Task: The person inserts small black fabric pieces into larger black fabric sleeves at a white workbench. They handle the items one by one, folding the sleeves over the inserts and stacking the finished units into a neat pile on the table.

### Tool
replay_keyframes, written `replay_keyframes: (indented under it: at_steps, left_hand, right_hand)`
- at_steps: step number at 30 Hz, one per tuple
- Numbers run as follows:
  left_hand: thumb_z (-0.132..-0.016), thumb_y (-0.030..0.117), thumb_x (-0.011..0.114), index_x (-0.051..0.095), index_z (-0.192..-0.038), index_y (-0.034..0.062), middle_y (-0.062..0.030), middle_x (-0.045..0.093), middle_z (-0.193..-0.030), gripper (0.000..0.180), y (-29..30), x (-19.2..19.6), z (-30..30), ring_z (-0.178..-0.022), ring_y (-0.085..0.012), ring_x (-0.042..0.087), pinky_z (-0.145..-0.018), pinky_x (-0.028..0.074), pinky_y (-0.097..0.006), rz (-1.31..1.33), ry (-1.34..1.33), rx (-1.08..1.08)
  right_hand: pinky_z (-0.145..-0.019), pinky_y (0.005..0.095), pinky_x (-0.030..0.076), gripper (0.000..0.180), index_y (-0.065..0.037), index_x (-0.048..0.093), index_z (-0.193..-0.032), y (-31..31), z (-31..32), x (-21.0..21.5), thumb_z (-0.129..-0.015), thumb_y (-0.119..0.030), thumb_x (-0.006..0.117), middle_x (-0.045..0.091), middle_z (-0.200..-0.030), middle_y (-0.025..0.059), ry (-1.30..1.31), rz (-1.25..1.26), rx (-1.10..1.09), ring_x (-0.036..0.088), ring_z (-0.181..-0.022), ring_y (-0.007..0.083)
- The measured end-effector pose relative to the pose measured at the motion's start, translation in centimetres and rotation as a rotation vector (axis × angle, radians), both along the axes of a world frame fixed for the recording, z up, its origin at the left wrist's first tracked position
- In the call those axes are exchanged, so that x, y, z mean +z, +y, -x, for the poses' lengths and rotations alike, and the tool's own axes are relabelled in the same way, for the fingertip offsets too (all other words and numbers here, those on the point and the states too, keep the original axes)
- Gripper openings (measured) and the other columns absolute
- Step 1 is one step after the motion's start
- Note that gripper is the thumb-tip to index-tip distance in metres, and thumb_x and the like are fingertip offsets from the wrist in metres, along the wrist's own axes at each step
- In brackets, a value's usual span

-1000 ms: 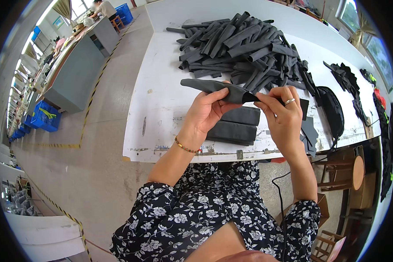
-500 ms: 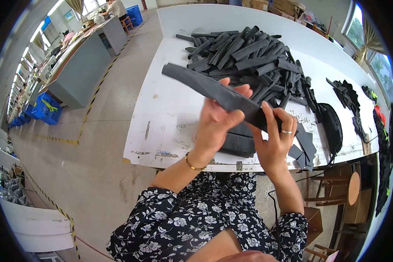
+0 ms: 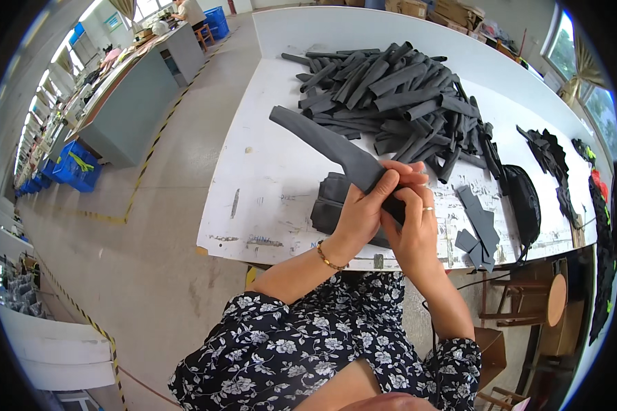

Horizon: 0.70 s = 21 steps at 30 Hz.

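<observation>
Both hands are closed on a dark grey fabric tube (image 3: 319, 142) above the white table (image 3: 247, 178). My left hand (image 3: 363, 211) pinches it with the thumb on top. At the tube's near end my right hand (image 3: 415, 222), wearing a ring, grips it with bent fingers. The free end points up and to the left, and the tube bends near my left hand. Under my hands lies a stack of folded dark fabric pieces (image 3: 328, 205), partly hidden by my left hand. Beyond them spreads a big heap of similar grey tubes (image 3: 391, 89).
Flat grey strips (image 3: 483, 222) and a black pouch (image 3: 521, 202) lie on the table's right. Farther right is a dark fabric bundle (image 3: 547, 157). A raised white panel (image 3: 308, 29) edges the table's back. A wooden stool (image 3: 555, 300) stands lower right; a blue crate (image 3: 77, 168) at left.
My hands have come closer together at the tube's near end. My left hand has moved right and down along it, and the tube now bends. More of the folded stack shows.
</observation>
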<state>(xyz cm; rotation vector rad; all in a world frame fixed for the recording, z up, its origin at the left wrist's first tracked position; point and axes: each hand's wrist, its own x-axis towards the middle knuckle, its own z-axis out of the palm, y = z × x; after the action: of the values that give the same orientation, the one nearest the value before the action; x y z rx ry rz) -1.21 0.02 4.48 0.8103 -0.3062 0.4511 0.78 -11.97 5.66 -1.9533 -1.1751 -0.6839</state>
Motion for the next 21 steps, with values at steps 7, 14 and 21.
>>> replay_keyframes:
  at_steps: [7,14,21]
  left_hand:
    - [-0.105,0.026,0.046,0.060,-0.114,0.0042,-0.0209,0.063,-0.126,0.028,-1.2,-0.3,0.8,-0.124,-0.0252,0.057,-0.106,0.045,-0.040,0.078,0.030,-0.134]
    - [-0.105,0.028,0.046,0.060,-0.117,0.0052,-0.0172,0.066,-0.122,0.029,0.4,-1.0,0.2,-0.130,-0.0288,0.052,-0.107,0.042,-0.044,0.093,0.059,-0.059]
    - [-0.101,0.031,0.055,0.053,-0.124,0.0015,-0.0139,0.069,-0.105,0.037,2.2,1.4,0.6,-0.113,-0.0318,0.063,-0.103,0.047,-0.046,0.276,0.018,-0.044]
  right_hand:
    - [-0.070,0.0443,0.052,0.039,-0.002,0.056,-0.109,-1.4,-0.4,0.8,-0.075,-0.001,0.075,0.056,-0.109,0.0191,-0.076,0.080,0.126,0.060,-0.092,0.0371]
    - [-0.069,0.0439,0.053,0.040,-0.002,0.053,-0.110,-2.7,-0.9,-0.1,-0.078,-0.003,0.076,0.055,-0.107,0.0194,-0.025,0.220,0.077,0.061,-0.090,0.0367]
    - [-0.060,0.0413,0.051,0.027,0.000,0.056,-0.097,-4.1,-1.3,0.6,-0.078,0.003,0.075,0.059,-0.098,0.0180,-0.143,0.174,0.144,0.061,-0.077,0.0348]
